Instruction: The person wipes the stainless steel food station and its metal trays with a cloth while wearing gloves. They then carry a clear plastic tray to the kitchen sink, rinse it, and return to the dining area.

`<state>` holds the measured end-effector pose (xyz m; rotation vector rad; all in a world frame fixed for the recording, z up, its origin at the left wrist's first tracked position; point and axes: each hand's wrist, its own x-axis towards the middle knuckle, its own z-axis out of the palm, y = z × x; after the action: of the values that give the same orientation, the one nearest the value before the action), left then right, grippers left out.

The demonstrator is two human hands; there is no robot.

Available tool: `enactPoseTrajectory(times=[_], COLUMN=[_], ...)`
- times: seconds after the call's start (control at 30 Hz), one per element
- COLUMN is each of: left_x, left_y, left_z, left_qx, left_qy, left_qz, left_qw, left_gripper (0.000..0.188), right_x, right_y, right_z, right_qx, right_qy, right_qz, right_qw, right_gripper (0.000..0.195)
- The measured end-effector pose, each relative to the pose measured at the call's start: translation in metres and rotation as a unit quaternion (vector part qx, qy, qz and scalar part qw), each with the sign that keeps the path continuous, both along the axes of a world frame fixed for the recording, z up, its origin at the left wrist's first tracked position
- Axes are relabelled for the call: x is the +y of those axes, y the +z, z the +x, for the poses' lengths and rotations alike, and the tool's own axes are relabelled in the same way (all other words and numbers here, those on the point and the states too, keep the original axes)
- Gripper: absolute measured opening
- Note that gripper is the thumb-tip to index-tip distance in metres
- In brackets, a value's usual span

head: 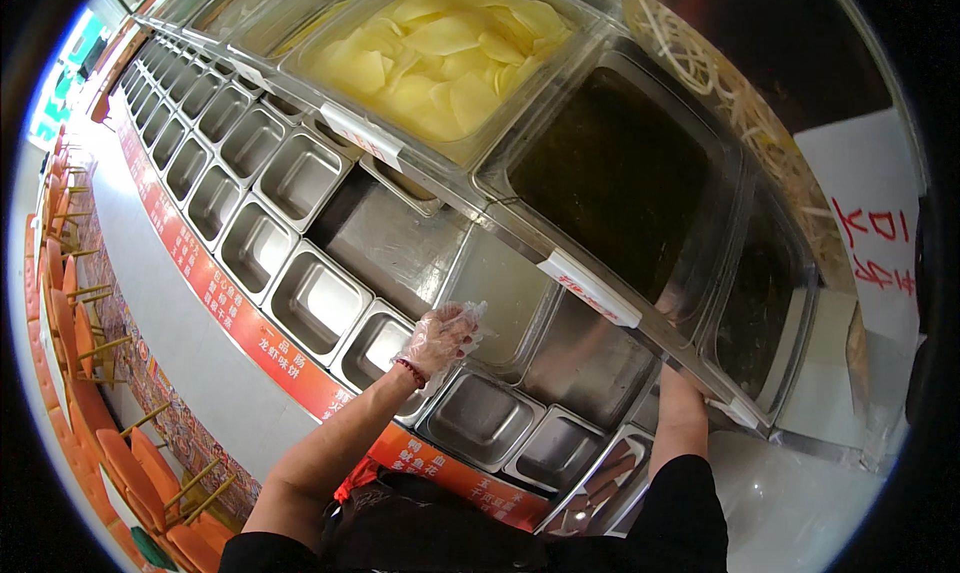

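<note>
My left hand [442,339], in a clear plastic glove with a dark red bead bracelet at the wrist, is at the near left corner of a translucent plastic container [504,291]. Its fingers are bent over that corner; whether they grip it is unclear. The container sits in the metal well [397,239] behind a row of steel pans [319,299]. My right hand [667,303] reaches under the front edge of the raised shelf. It shows only faintly through a clear bin, so its fingers and anything in them are hidden.
Above, the raised shelf [517,239] carries a clear bin of yellow slices [450,55] and a bin of dark contents [615,175]. A round tub of pale strands [705,70] stands behind. Orange chairs [131,468] line the left, beyond a grey counter [180,280].
</note>
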<state>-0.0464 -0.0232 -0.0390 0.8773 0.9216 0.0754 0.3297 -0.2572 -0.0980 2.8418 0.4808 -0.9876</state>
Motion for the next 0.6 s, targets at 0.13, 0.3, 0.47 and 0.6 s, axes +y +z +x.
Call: enactPoseTrajectory(times=[0.13,0.3,0.47,0.6], left_x=[-0.008,-0.013,-0.018,-0.019], left_y=[0.014,0.011,0.010,0.024], left_z=[0.007,0.000,-0.002,0.002], left_qx=[0.024,0.003,0.019,0.027], left_qy=[-0.031,-0.032,-0.049,-0.044], left_qz=[0.031,0.011,-0.002,0.001], left_qw=[0.999,0.999,0.999,0.999], left_gripper=[0.031,0.036,0.030,0.030], right_x=[-0.005,-0.003,0.016,0.016], right_y=[0.003,0.016,0.029,0.026], right_z=[-0.013,-0.014,-0.037,-0.077], right_qx=[0.018,0.086,0.130,0.044], right_qy=[-0.002,-0.023,0.020,0.106], right_qz=[0.007,0.037,0.048,0.035], right_qw=[1.000,0.995,0.990,0.993], right_gripper=[0.051,0.051,0.051,0.051])
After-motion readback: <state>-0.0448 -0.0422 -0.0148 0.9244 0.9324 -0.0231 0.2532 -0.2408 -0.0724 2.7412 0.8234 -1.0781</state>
